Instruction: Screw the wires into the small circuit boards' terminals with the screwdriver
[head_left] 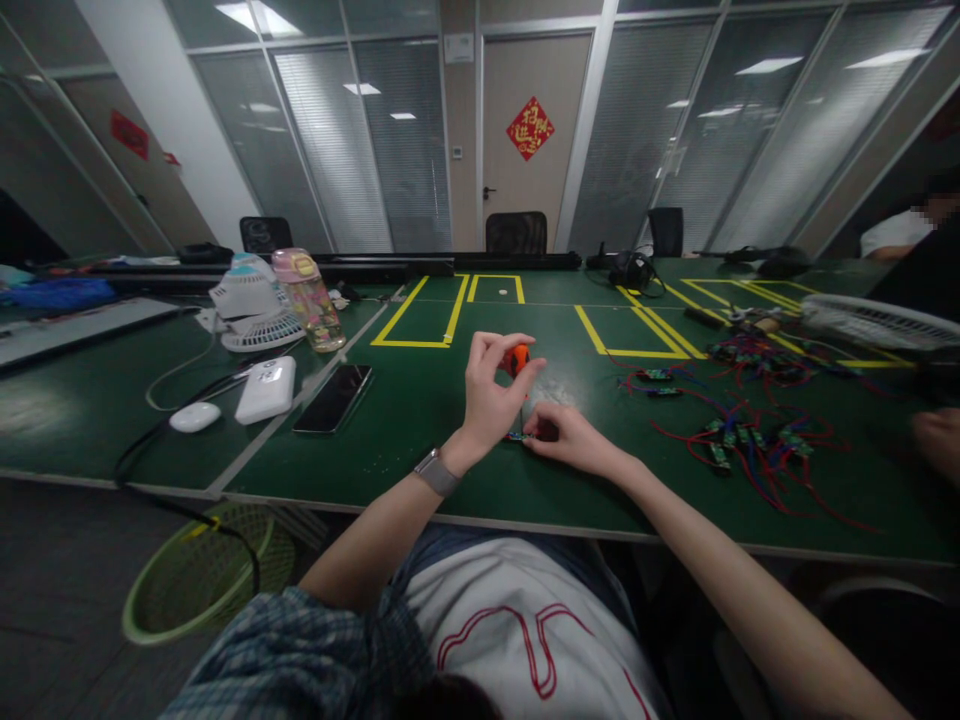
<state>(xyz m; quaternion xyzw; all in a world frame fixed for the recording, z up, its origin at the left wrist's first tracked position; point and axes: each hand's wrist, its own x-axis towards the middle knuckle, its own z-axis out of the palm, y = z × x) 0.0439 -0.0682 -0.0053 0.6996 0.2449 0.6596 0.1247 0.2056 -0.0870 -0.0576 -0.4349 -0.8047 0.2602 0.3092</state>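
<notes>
My left hand (pixel 495 390) is closed around the orange and black handle of a screwdriver (pixel 517 359), held upright. Its thin shaft points down at a small circuit board (pixel 515 437) on the green table; whether the tip touches it is too small to tell. Low on the table, my right hand (pixel 559 432) pinches the right end of that board, its fingertips partly hiding it. To the right lie two small boards with wires (pixel 656 376). Beyond them is a tangled pile of green boards with red and blue wires (pixel 750 437).
On the left are a black phone (pixel 334 398), a white power bank (pixel 266 388), a white mouse (pixel 195 417), a drink bottle (pixel 309 300) and a white fan (pixel 255 305). A green basket (pixel 139 610) stands below the table edge. Another person's hand (pixel 937 440) shows far right.
</notes>
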